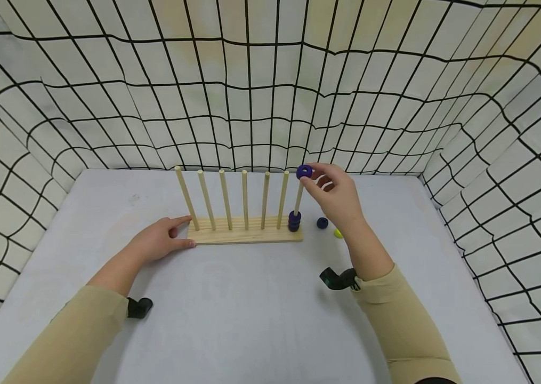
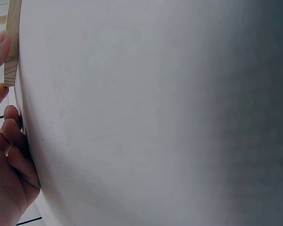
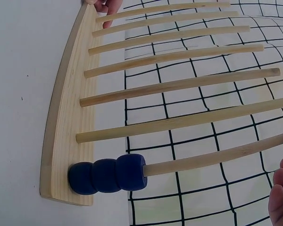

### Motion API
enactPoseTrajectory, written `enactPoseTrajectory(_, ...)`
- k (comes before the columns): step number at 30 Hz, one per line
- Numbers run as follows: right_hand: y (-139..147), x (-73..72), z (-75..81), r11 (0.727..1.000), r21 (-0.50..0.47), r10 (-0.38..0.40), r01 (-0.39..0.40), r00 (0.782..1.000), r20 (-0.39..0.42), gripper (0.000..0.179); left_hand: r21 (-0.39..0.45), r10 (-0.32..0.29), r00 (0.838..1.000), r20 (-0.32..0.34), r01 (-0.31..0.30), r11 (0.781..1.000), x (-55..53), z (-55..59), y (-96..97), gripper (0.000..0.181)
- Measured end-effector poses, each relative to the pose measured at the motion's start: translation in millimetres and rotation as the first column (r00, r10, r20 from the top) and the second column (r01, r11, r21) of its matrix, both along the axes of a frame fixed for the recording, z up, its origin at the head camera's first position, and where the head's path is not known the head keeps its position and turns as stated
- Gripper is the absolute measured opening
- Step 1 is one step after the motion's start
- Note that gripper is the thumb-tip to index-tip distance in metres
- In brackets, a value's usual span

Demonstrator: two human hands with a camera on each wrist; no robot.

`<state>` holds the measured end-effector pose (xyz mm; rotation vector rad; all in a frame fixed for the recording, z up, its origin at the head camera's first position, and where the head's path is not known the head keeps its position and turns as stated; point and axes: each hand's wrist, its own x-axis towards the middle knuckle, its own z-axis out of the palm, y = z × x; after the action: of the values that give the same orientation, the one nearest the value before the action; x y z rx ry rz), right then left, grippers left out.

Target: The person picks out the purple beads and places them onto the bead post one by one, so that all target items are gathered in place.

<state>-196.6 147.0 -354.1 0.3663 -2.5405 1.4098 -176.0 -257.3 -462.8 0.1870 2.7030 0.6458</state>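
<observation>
A wooden peg board (image 1: 241,237) with several upright pegs stands on the table. My left hand (image 1: 157,240) grips its left end, the thumb on the front edge and a finger at the back; the left wrist view shows this end of the board (image 2: 12,61) too. Three dark blue beads (image 3: 106,174) are stacked at the bottom of the rightmost peg (image 3: 217,157). With thumb and fingers, my right hand (image 1: 339,194) pinches another blue bead (image 1: 304,171) at that peg's top. Whether the peg's tip has entered its hole, I cannot tell.
A dark blue bead (image 1: 322,223) and a yellow bead (image 1: 339,233), partly hidden by the right arm, lie right of the board. White walls with a black grid net (image 1: 251,106) surround the white table (image 1: 241,309) at the back and sides.
</observation>
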Motion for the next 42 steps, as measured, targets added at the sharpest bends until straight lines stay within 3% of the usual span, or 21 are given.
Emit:
enactPoseTrajectory(30,1.8,1.9,-0.2,0.999,0.051,-0.011,0.010,1.000,0.012,0.039,-0.005,-0.002,1.000,-0.001,0.002,1.000,-0.5,0.1,0.4,0.089)
enactPoseTrajectory(42,5.8,3.5,-0.6,1.000,-0.016,-0.021,0.021,0.999,-0.031,0.033,0.001,-0.005,1.000,0.002,0.005,1.000,-1.0,0.7,1.0,0.090)
